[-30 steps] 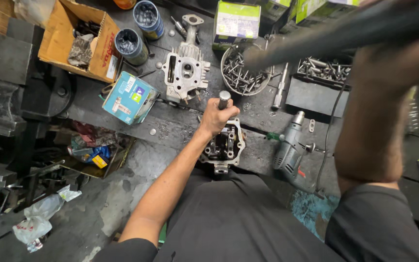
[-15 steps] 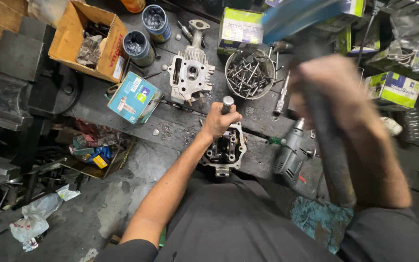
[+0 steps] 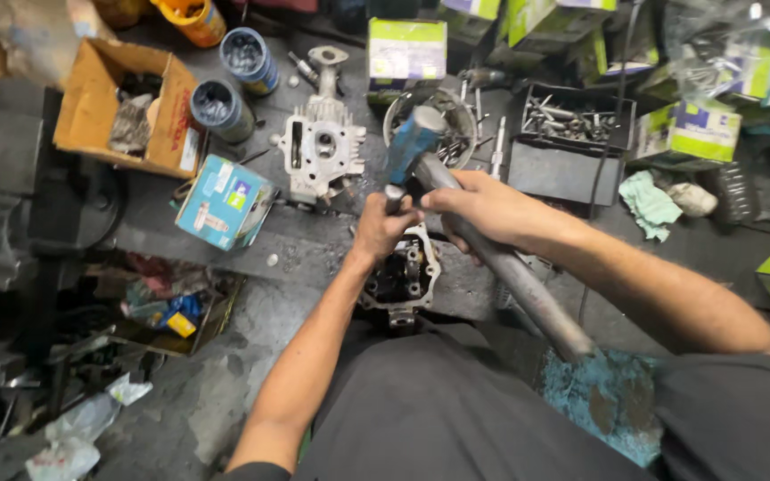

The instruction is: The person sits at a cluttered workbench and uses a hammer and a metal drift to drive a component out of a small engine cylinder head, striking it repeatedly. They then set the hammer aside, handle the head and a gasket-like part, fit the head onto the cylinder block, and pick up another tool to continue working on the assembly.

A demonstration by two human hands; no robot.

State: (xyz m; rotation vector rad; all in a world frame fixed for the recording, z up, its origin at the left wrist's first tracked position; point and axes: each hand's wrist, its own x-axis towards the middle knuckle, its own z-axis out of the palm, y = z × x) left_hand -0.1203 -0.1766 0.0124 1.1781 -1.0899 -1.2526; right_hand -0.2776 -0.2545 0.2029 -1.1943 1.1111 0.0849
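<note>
My left hand (image 3: 383, 227) is closed around a short metal punch (image 3: 394, 194) that stands upright over a dark engine cylinder head (image 3: 401, 278) on the bench. My right hand (image 3: 483, 209) grips the long grey handle of a hammer (image 3: 501, 267). The hammer's blue head (image 3: 410, 142) is right above the top of the punch, touching or nearly touching it. The handle runs back toward my right side. A second, lighter aluminium cylinder head (image 3: 323, 151) lies just beyond the left hand.
A small blue carton (image 3: 223, 203) lies left of the work. Behind are a cardboard box (image 3: 122, 107), two blue tins (image 3: 220, 109), a round metal bowl of bolts (image 3: 456, 120), a black tray of parts (image 3: 572, 134), green-and-white boxes (image 3: 407, 52) and a green rag (image 3: 651, 203).
My right hand has swung the hammer down from high on the right until its head meets the punch. My left hand has kept the punch on the dark cylinder head.
</note>
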